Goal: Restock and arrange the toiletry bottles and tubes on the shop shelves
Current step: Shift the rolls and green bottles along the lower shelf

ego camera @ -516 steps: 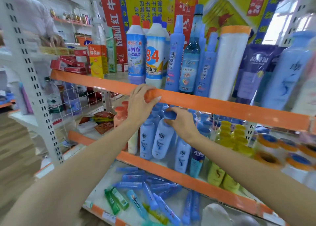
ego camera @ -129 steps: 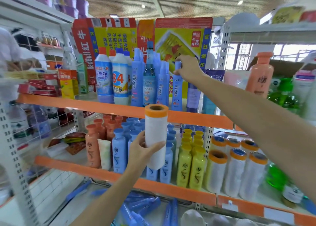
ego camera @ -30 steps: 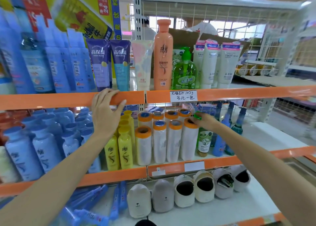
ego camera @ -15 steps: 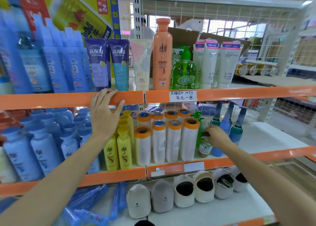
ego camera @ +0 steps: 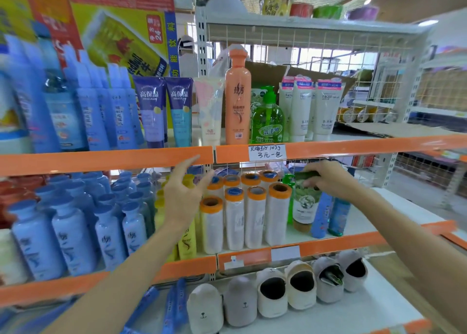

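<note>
Green-capped bottle (ego camera: pixel 305 205) gripped by right hand (ego camera: pixel 328 179); left hand (ego camera: pixel 183 194) open; seven orange-capped rolls (ego camera: pixel 276 215).

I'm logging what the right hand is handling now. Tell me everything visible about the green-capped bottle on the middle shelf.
The green-capped bottle stands upright on the middle shelf, just right of the orange-topped white rolls and left of a blue bottle. It has a dark green cap, a pale label with a round leafy picture and an amber base. The right hand grips its cap.
</note>
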